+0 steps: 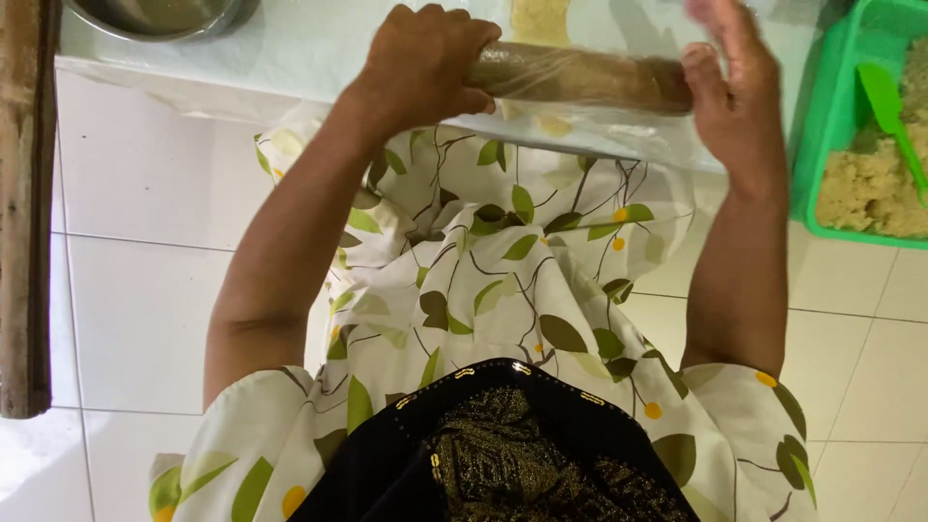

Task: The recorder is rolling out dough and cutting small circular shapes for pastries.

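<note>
Both hands on rolling pin (580, 79); dough mostly hidden.

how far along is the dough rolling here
Done: one flat pale dough piece lies on the plastic-covered worktop. In hand: the left hand grips the rolling pin, and the right hand lies open against its other end. Left: the green tub holds plenty of crumbly dough, with a green spatula in it.
</note>
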